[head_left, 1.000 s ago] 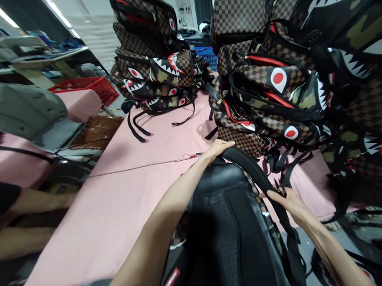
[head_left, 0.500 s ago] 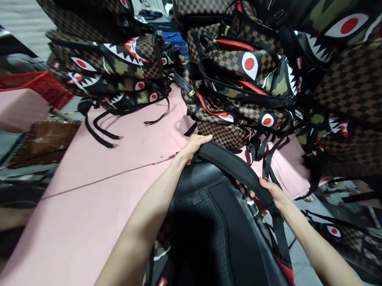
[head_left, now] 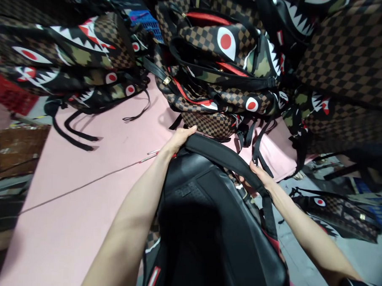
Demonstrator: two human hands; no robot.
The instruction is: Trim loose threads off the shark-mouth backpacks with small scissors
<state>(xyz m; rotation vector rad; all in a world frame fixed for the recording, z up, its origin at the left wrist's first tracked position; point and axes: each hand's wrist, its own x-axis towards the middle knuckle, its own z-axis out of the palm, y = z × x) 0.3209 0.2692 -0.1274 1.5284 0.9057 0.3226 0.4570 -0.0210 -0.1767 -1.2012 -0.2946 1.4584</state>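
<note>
A backpack [head_left: 238, 229] lies with its black padded back facing up, close to me. Its padded shoulder strap [head_left: 222, 150] arches across the far right side. My left hand [head_left: 180, 139] grips the strap's upper end, thumb on top and the other fingers hidden beneath. Further down, my right hand [head_left: 261, 176] is closed around the strap's lower part, near where it narrows to webbing [head_left: 269, 211]. Just left of my left hand, a red and silver pen-like item [head_left: 148, 157] rests on the pink table cover [head_left: 80, 222], beside a thin cord [head_left: 91, 183].
Stacked checkered backpacks with shark-face prints [head_left: 219, 76] stand behind, with another pile [head_left: 77, 58] to the left. More bags [head_left: 349, 61] rise at the right. One backpack [head_left: 340, 212] lies on the floor at right. A red crate [head_left: 12, 93] sits at far left.
The view has shifted, so the piles appear higher and further left. Both hands keep their hold on the strap, and the backpack stays in nearly the same pose.
</note>
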